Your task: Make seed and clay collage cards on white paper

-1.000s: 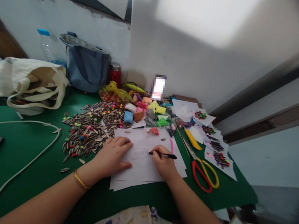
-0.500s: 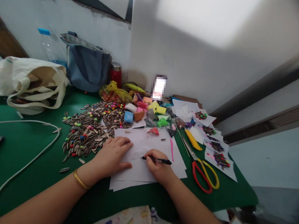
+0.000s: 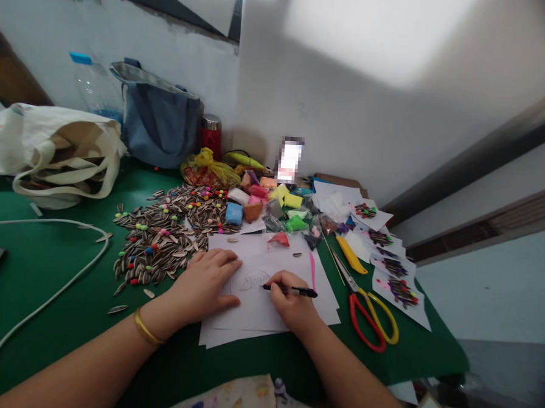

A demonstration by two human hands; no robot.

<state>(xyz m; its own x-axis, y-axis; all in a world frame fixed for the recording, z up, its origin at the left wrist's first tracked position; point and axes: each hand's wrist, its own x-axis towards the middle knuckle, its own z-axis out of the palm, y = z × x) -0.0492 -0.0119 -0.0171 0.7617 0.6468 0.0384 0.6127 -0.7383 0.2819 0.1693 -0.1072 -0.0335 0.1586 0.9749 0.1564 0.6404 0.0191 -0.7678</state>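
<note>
Pen [image 3: 305, 292] pinched at the right edge of a line drawing [image 3: 254, 279]

The pen is held in the right hand [image 3: 293, 302], its barrel pinched between thumb and forefinger, with the other fingers curled beneath. Its long axis is laid nearly crosswise, the tip pointed left and the dark rear end carried out past the hand to the right. By this the tip is brought to the drawing's right-hand edge; whether the paper is actually touched cannot be told for certain at this scale.

The drawing, a rounded outline filled with strokes, is set on the top sheet of white paper [image 3: 248, 321], to the left of the right-hand grip and between the two hands. The left hand [image 3: 210, 283] is laid flat on the sheet's left part, fingers extended and thumb spread apart, with nothing pinched.

On the green table [image 3: 79, 312], striped seeds [image 3: 160, 256] mixed with coloured beads are heaped beside the left hand. To the right of the paper, scissors [image 3: 371, 316] are laid with their blades angled away, near a yellow cutter [image 3: 352, 254]. A pink strip [image 3: 313, 270] is rested on the paper, just beyond the pen's rear end.
</note>
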